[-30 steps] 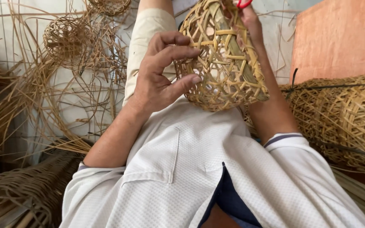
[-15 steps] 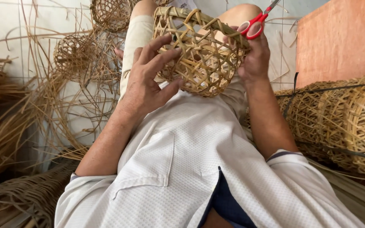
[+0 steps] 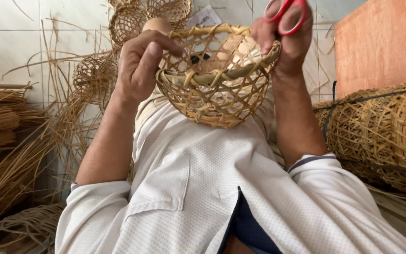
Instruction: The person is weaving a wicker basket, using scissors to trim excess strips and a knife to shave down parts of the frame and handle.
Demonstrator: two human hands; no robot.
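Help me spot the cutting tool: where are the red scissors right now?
In the head view, top right: the red scissors sit in the right hand, just above the woven basket's rim.

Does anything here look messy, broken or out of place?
Nothing looks broken. The small woven basket held between the left hand and right hand seems intact. Loose cane strips sprawl untidily over the floor on the left.

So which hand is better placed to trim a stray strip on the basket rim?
Probably the right hand: it already holds the red scissors at the woven basket rim, while the left hand grips the opposite rim, steadying it.
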